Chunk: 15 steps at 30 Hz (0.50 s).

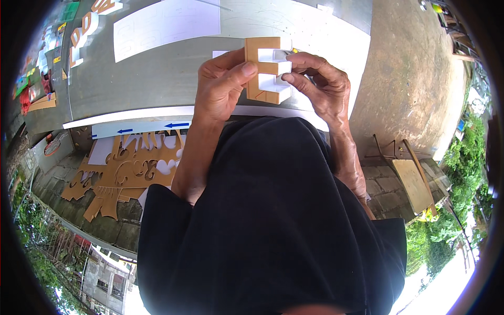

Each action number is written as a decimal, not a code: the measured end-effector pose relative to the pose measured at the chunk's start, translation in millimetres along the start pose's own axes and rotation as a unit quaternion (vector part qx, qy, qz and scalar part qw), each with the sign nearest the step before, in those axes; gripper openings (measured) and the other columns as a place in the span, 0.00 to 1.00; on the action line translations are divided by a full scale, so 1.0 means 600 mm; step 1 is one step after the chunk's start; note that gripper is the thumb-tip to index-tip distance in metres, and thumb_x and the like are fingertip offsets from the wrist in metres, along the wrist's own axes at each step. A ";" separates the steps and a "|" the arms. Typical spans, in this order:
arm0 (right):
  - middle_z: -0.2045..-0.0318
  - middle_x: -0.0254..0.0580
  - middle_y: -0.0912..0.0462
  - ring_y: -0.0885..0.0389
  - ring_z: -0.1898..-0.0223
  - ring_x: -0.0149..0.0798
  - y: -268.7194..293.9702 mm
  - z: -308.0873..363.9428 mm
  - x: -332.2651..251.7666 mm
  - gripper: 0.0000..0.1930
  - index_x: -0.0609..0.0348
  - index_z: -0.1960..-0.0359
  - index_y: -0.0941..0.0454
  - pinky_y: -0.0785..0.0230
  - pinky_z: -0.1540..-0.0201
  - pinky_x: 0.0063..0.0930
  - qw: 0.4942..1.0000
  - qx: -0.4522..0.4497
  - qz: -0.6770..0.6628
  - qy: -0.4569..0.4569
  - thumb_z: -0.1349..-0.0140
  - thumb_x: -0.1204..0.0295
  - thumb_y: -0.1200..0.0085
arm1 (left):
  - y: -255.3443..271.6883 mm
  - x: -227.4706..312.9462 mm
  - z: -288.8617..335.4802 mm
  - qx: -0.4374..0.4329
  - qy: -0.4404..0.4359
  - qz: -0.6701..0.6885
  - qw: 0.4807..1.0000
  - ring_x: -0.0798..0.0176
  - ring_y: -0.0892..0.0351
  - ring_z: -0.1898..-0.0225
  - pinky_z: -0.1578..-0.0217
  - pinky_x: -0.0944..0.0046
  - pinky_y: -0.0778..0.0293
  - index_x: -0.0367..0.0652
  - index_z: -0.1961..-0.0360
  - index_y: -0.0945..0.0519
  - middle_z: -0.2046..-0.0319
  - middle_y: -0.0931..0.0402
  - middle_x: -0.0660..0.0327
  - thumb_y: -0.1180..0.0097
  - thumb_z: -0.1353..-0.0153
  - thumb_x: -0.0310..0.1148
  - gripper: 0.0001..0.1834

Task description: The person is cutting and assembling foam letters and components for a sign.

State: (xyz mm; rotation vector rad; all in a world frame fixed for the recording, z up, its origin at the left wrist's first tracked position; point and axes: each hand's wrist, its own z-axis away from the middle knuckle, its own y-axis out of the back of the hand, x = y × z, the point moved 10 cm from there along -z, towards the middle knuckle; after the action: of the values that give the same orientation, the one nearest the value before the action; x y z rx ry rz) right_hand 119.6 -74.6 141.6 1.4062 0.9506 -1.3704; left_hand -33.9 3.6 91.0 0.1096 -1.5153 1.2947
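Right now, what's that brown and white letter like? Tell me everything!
The letter has a brown, board-like face, white sides, and a straight spine with three bars pointing right. It appears held above the grey table. The left hand grips the spine, thumb on the face; the right hand has its fingertips near the middle bar's end.

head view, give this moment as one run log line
left hand: holding brown-and-white three-armed block | right hand: at block's open side | grey table: white sheet
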 end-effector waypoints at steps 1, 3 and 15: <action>0.59 0.43 0.12 0.13 0.53 0.37 -0.007 -0.003 -0.007 0.18 0.58 0.48 0.17 0.20 0.45 0.35 0.999 -0.015 -0.038 0.011 0.40 0.80 0.34 | 0.000 -0.007 -0.002 -0.019 0.006 0.085 0.996 0.58 0.15 0.52 0.49 0.58 0.19 0.27 0.44 0.21 0.53 0.16 0.48 0.37 0.36 0.27 0.21; 0.58 0.43 0.12 0.13 0.52 0.38 -0.007 -0.002 -0.015 0.18 0.59 0.47 0.18 0.21 0.44 0.36 0.998 0.000 -0.062 -0.017 0.40 0.79 0.35 | 0.004 -0.001 -0.002 -0.052 -0.013 0.164 0.985 0.56 0.15 0.49 0.46 0.55 0.19 0.26 0.42 0.23 0.51 0.17 0.46 0.39 0.35 0.27 0.22; 0.54 0.54 0.23 0.20 0.52 0.55 -0.105 -0.024 -0.166 0.37 0.61 0.43 0.30 0.24 0.52 0.48 0.972 -0.029 0.194 0.126 0.52 0.60 0.25 | 0.042 0.139 -0.019 -0.054 -0.154 0.007 0.987 0.59 0.17 0.45 0.45 0.60 0.20 0.23 0.31 0.39 0.40 0.24 0.44 0.19 0.56 0.33 0.56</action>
State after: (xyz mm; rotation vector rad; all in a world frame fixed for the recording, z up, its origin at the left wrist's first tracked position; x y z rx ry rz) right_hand 55.5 -36.1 233.7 1.6465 0.8124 -0.8835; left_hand -77.2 66.7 134.5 0.2385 -1.8491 1.2432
